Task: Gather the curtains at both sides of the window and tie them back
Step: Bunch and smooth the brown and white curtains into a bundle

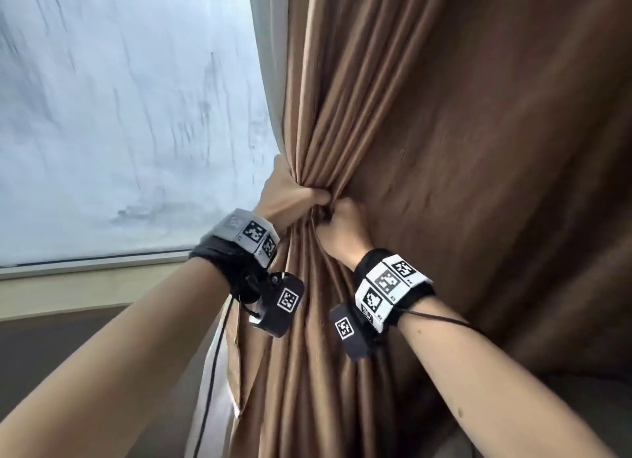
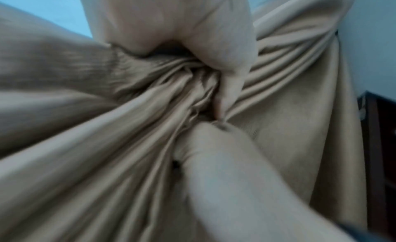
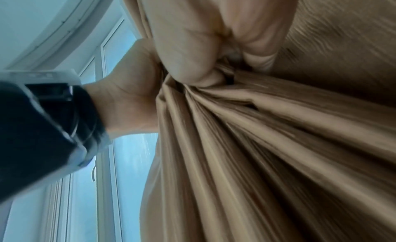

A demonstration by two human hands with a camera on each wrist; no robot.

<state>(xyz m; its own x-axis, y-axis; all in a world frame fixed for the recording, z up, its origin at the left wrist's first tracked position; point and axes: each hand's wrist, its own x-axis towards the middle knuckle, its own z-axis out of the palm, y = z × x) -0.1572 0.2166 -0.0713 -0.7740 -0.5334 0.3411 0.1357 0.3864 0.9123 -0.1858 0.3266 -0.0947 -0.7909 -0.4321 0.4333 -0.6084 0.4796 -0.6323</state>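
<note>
A brown curtain (image 1: 427, 122) hangs at the right of the window, bunched into tight folds at mid height. My left hand (image 1: 290, 192) grips the bunch from the window side, fingers wrapped round the folds. My right hand (image 1: 342, 223) grips the same bunch just below and to the right, fingers curled into the cloth. In the left wrist view the folds (image 2: 150, 110) gather under the curled left hand (image 2: 193, 42). In the right wrist view my right hand (image 3: 203, 47) clenches the pleats (image 3: 257, 144), and the left wrist (image 3: 128, 96) sits beside it. No tie-back shows.
A fogged, streaked window pane (image 1: 119, 115) fills the left, with its sill (image 1: 85, 273) below. A pale lining edge (image 1: 273, 64) runs along the curtain's window side. A dark cable (image 1: 212, 372) hangs below my left wrist. A dark wooden edge (image 2: 372, 144) stands at the far right.
</note>
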